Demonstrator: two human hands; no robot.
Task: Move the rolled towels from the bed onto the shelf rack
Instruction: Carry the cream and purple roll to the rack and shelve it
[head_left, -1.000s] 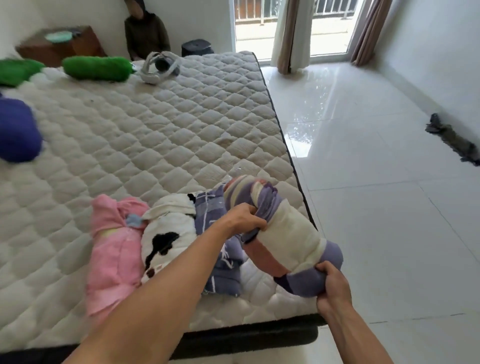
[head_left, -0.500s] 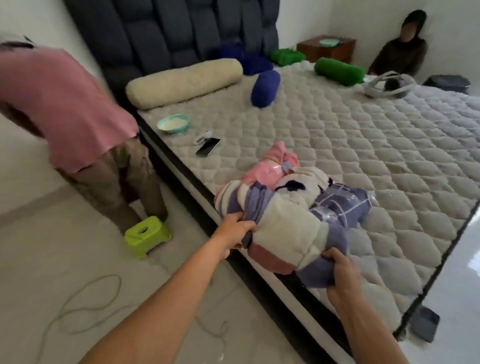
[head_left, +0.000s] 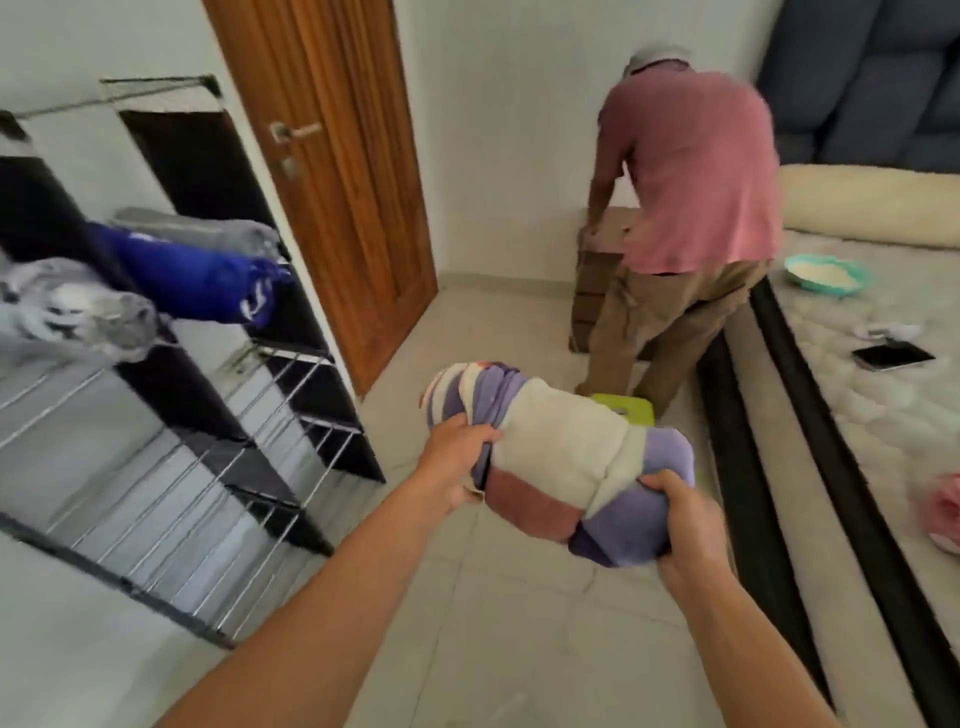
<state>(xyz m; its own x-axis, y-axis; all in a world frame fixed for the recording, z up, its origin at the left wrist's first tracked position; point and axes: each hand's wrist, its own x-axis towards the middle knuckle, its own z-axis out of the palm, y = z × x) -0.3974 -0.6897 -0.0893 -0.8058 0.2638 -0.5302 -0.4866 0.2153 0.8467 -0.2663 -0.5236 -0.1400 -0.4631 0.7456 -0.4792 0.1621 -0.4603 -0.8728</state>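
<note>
Hands (head_left: 566, 493) gripping rolled towel (head_left: 561, 457), now off bed (head_left: 883, 415), facing shelf rack (head_left: 171, 467)

shelf rack (head_left: 171, 467), left: blue (head_left: 197, 283), grey rolled towels (head_left: 78, 312) on top | bed (head_left: 883, 415), right: bowl (head_left: 826, 275), phone (head_left: 892, 357), cream bolster (head_left: 872, 205)

I turn away from the bed (head_left: 857, 395); my towel (head_left: 558, 462) now hangs over floor instead of mattress. The rack (head_left: 171, 452) with its rolls and the door (head_left: 332, 171) come into view at my left.
</note>
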